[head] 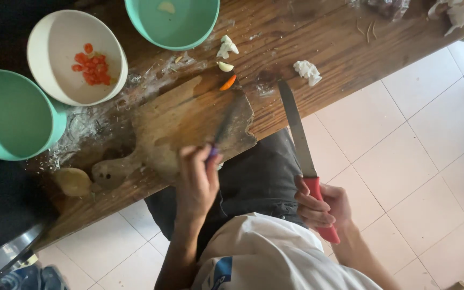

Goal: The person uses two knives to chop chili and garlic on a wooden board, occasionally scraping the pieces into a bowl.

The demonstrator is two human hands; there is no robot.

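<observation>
My left hand (197,182) grips a small knife (224,126) with a purple handle, its blurred blade lying over the wooden cutting board (178,121). My right hand (326,207) holds the red handle of a long knife (296,129), whose blade points up toward the wooden table (318,32) edge. A small orange pepper piece (228,82) lies at the board's far edge. A garlic clove (225,66) and white peel (226,47) lie just beyond it.
A white bowl (60,32) holds chopped red pieces (91,64). Two teal bowls (14,115) (173,21) stand nearby. A crumpled white scrap (307,71) lies on the table. A potato-like lump (72,181) sits by the board handle. Tiled floor (404,161) is on the right.
</observation>
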